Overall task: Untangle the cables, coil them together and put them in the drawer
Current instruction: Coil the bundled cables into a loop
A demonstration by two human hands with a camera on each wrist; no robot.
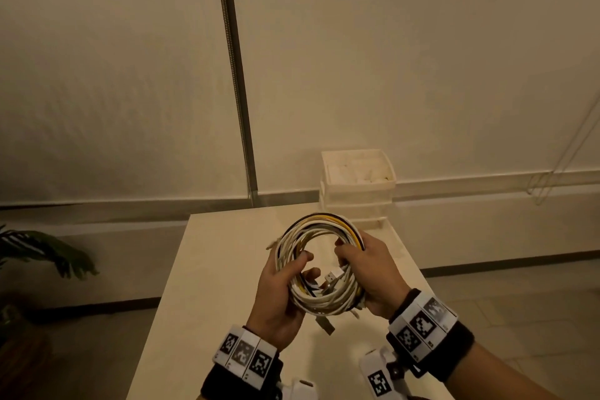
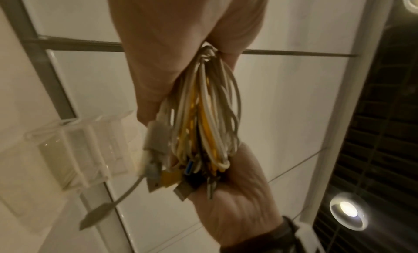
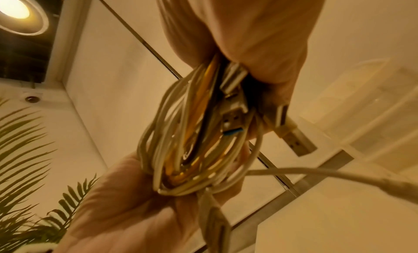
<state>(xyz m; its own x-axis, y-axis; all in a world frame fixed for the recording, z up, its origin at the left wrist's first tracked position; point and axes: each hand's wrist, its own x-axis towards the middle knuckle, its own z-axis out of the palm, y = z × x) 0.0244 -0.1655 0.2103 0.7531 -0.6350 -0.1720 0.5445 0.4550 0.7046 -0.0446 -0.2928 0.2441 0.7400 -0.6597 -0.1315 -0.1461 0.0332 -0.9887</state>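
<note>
Coil: the cables (image 1: 319, 265), mostly white with yellow and black strands, were wound into one ring, held in the air above the bench (image 1: 207, 269).
Left hand: the left hand (image 1: 279, 295) had its fingers curled round the ring's left side, thumb through the middle.
Right hand: the right hand (image 1: 370, 273) gripped the ring's right side, fingers wrapped over the strands.
Loose ends: several USB plugs (image 2: 181, 187) stuck out of the bundle near the right palm, and one tail hung free below the coil.
Drawer unit: the pale plastic drawer unit (image 1: 357, 185) stood at the bench's far edge, beyond the coil and a little to its right.
Ring plane: tilted up toward the wearer, its opening facing back from the drawer unit.
Nearer hand: judged to be the right, being on the drawer unit's side.
Drawer state: whether any drawer stood pulled out could not be told.
</note>
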